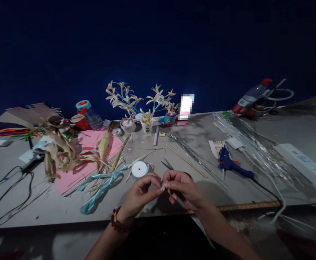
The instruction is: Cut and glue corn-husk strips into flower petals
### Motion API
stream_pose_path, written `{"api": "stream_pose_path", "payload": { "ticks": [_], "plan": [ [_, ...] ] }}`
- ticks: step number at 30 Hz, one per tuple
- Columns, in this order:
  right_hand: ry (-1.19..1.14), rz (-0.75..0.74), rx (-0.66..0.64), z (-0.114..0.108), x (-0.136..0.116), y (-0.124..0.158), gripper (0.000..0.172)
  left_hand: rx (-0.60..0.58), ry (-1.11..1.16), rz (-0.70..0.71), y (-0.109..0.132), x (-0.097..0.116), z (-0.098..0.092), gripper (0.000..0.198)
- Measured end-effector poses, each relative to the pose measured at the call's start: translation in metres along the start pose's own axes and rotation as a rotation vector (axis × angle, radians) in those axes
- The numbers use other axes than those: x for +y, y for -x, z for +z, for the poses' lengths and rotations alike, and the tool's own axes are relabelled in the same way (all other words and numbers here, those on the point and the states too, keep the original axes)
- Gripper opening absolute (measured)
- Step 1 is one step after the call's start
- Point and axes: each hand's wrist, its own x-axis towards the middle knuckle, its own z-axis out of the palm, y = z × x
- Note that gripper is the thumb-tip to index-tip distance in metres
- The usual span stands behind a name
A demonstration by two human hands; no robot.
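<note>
My left hand (141, 191) and my right hand (183, 187) meet above the near edge of the grey table (52, 206), both pinching one small pale strip of husk (162, 187) between fingertips. A beaded bracelet (117, 220) circles my left wrist. A longer pale strip hangs down from under my right hand (201, 225). Just beyond my hands lie a roll of light-blue ribbon (139, 168) with its tail (101, 189) trailing left, and scissors (169, 165).
Dried corn husks (63, 153) lie on pink paper (74, 177) at left, with black cables (9, 187). Husk flowers in small cups (147, 124) stand at the back. A blue glue gun (232, 163), thin sticks (186, 160), clear wrap (255, 148), power strip (301, 160) and bottle (251, 95) sit right.
</note>
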Motion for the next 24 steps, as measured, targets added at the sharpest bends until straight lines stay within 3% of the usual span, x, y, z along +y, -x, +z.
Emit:
{"api": "stream_pose_path", "payload": {
  "ticks": [6,11,18,24],
  "plan": [
    [-0.045,-0.090,0.075,0.002,-0.003,0.001,0.033,0.088,0.116,-0.053,0.001,-0.007,0.002,0.014],
    [0.105,-0.191,0.070,0.003,0.006,0.003,0.030,0.162,0.085,-0.039,0.003,-0.015,0.006,0.016],
    [0.234,-0.220,0.052,0.002,0.010,-0.001,0.033,0.116,-0.092,0.057,0.003,-0.010,0.001,0.013],
    [0.241,-0.208,0.060,0.001,0.010,-0.005,0.035,0.055,-0.105,-0.016,0.002,-0.008,0.001,0.020]
  ]
}}
